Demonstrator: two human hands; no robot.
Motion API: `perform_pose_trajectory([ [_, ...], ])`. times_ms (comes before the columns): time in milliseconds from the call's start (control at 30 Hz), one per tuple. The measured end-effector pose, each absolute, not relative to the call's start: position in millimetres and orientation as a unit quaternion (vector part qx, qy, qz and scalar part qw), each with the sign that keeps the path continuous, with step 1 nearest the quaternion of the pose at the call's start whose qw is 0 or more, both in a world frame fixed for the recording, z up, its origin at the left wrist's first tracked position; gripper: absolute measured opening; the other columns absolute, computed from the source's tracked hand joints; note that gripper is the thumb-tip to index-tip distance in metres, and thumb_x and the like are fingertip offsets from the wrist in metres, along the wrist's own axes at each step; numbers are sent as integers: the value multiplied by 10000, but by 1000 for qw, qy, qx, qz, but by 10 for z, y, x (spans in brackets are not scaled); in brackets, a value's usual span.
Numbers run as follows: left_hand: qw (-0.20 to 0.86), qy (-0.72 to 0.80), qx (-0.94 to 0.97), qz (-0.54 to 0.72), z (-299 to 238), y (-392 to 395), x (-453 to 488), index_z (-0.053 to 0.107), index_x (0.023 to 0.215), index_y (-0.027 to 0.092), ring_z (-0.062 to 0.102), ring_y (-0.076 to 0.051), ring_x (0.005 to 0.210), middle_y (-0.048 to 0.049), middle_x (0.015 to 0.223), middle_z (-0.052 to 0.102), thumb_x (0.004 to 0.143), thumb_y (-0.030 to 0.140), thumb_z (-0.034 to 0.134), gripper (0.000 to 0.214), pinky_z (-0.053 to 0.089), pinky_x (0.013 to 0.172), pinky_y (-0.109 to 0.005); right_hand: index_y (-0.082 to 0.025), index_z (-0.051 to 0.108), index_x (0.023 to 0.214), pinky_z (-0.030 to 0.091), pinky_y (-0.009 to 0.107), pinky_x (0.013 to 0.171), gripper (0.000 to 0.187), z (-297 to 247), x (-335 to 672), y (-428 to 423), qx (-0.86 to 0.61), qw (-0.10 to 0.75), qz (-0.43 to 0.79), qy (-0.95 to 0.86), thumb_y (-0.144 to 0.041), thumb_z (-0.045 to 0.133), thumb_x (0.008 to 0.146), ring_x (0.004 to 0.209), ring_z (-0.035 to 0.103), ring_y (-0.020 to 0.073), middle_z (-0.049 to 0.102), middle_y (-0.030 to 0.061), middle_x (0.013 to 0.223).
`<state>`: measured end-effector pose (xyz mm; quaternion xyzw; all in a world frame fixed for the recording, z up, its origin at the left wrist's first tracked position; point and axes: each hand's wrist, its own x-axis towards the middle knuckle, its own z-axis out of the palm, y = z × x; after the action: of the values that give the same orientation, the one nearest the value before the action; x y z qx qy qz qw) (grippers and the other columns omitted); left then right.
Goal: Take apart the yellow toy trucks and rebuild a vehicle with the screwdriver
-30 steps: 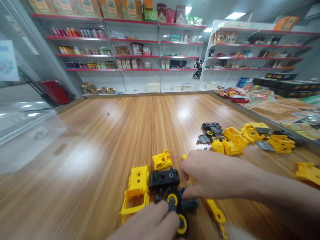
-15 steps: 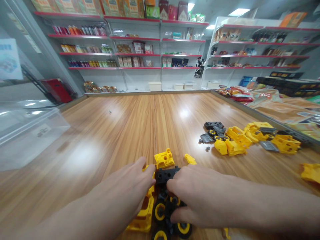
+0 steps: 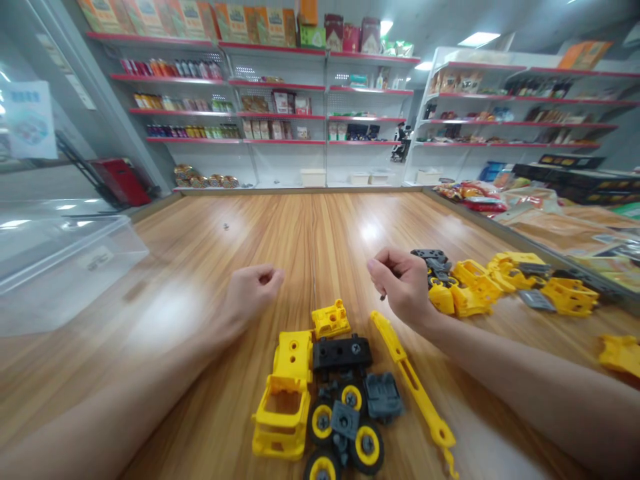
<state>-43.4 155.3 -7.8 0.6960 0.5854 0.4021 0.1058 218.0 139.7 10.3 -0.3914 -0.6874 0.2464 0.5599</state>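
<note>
Yellow cab [image 3: 300, 373], black base [image 3: 347, 357] and wheels [image 3: 367, 445] lie grouped on the near side of the wooden counter [image 3: 300, 240].
The person's left hand [image 3: 250, 293] makes a loose fist; the right hand [image 3: 407, 287] curls near the yellow crane arm [image 3: 420, 390], a small dark piece [image 3: 383, 297] beneath it, grip unclear.

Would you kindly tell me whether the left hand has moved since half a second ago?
Yes; judged against the small yellow part, the left hand has moved left and up the picture.

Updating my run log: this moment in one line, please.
left hand: curled, over table | right hand: curled, small dark bit beneath, grip unclear | front: yellow cab, black block, wheels, yellow boom
</note>
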Motion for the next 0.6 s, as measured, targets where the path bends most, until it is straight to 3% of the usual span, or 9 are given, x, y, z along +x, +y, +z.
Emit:
perform_pose_trajectory([
  [167, 141, 593, 675, 417, -353, 1785, -671, 266, 506, 211, 253, -90, 453, 51, 493, 216, 805, 347, 483, 394, 176, 466, -257, -197, 452, 620, 315, 241, 478, 299, -180, 2241, 1522, -396, 547, 246, -695, -313, 521, 887, 488, 403, 98, 428, -51, 530],
  [433, 181, 564, 691, 415, -301, 1810, -681, 286, 491, 204, 250, -88, 470, 47, 502, 219, 761, 328, 515, 375, 163, 483, -261, -166, 523, 686, 337, 255, 556, 281, -115, 2264, 1505, -394, 419, 232, -785, -303, 454, 921, 601, 438, 121, 495, -3, 633],
  [600, 191, 547, 703, 413, -331, 1814, -685, 260, 506, 205, 241, -86, 490, 45, 529, 204, 760, 314, 509, 372, 156, 496, -258, -155, 649, 683, 316, 242, 538, 225, 260, 2260, 1294, -292, 259, 229, -892, -359, 671, 778, 524, 438, 99, 524, -30, 555],
])
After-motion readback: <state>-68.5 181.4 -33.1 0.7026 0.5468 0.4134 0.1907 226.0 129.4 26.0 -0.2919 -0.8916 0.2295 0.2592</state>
